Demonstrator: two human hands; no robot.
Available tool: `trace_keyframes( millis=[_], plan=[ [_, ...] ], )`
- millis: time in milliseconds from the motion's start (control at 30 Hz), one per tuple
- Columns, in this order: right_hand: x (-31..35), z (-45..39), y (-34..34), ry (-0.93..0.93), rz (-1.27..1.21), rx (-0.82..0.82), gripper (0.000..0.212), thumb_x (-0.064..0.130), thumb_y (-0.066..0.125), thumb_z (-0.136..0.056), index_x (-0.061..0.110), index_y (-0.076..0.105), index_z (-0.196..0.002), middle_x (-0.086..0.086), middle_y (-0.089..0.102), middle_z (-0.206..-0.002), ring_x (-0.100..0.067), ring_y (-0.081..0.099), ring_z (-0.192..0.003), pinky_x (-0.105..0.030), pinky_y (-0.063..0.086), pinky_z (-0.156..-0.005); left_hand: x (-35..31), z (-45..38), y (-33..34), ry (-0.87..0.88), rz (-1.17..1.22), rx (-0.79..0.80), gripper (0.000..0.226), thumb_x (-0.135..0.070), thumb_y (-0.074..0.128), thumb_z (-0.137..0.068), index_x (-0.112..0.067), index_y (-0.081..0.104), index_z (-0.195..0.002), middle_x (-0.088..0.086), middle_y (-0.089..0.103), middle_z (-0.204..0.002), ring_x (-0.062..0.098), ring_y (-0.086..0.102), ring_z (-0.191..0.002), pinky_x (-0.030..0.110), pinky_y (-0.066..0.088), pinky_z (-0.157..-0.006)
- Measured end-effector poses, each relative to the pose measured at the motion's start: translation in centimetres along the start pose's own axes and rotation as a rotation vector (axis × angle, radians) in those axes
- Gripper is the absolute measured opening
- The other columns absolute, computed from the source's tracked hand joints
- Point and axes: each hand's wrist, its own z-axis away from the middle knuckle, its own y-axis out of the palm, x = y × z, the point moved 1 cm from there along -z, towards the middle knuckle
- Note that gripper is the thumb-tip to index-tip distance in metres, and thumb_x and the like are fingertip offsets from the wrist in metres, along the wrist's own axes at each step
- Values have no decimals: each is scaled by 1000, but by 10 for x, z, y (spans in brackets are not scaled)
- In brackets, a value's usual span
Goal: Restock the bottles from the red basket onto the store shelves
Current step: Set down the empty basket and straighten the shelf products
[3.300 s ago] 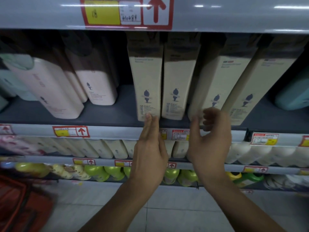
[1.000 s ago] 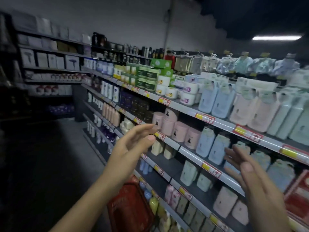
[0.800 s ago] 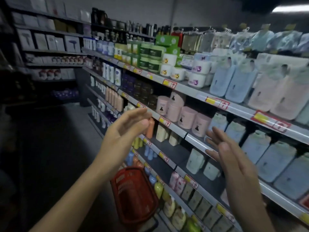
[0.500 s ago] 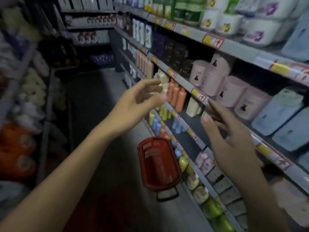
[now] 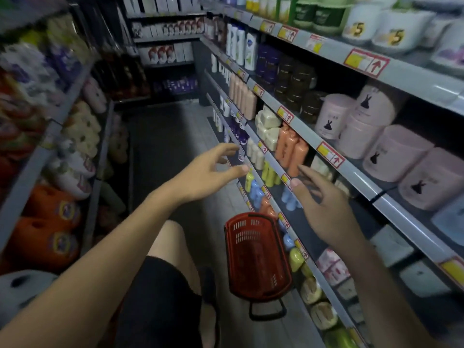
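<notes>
The red basket (image 5: 256,257) stands on the aisle floor against the foot of the right-hand shelves, its black handle folded toward me; I cannot see into it well enough to tell its contents. My left hand (image 5: 208,172) hangs open in mid-air above and left of the basket, fingers spread. My right hand (image 5: 324,209) is open too, fingers apart, close to the shelf rail (image 5: 276,167) beside orange bottles (image 5: 291,149). Neither hand holds anything.
The right-hand shelving carries pink tubs (image 5: 391,151), cream packs (image 5: 268,126), dark jars (image 5: 293,81) and small coloured bottles low down. The left-hand shelving holds orange detergent jugs (image 5: 47,222) and bagged goods. My leg in dark shorts (image 5: 160,285) stands on the narrow dark aisle floor (image 5: 165,136).
My view has swung from facing the shelf to looking down the aisle and then downward. The basket has come into view below my hands. Both hands stay empty and lowered slightly.
</notes>
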Motion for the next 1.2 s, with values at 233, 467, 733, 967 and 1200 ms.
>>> trace_keyframes(
  millis=[233,467,733,967,1200],
  plan=[
    [-45,-31,10,182,17,-44,29,42,59,-102,54,53,-127,43,54,-112,22,52,-108,-3,41,-89,16,-98,40,58,-90,176,60,-42,67,-95,-22,47,-148,-6,52,-148,12,50,-132,23,40,-99],
    [-104,-80,43,389,276,-254,58,53,52,-102,32,43,-155,10,44,-159,-12,43,-143,-21,34,-106,65,-234,101,268,-171,466,61,-42,70,-92,-24,48,-146,-11,51,-140,8,48,-130,29,42,-108],
    [-47,-143,147,727,437,-647,58,50,55,-102,22,48,-152,-3,55,-151,-21,50,-139,-26,41,-104,109,-349,74,639,-236,807,59,-35,71,-91,-18,49,-143,3,62,-136,16,59,-111,30,44,-93],
    [62,-189,205,899,717,-667,59,57,54,-99,27,50,-150,-3,58,-148,-24,55,-134,-36,45,-103,106,-407,-25,827,-286,791,64,-51,67,-84,-25,52,-140,3,61,-138,25,60,-121,44,50,-101],
    [108,-223,252,934,816,-695,58,56,53,-100,26,50,-150,-3,57,-149,-24,54,-134,-37,45,-103,129,-422,-78,891,-256,775,59,-51,62,-88,-27,50,-140,0,58,-140,24,56,-124,44,50,-99]
  ],
)
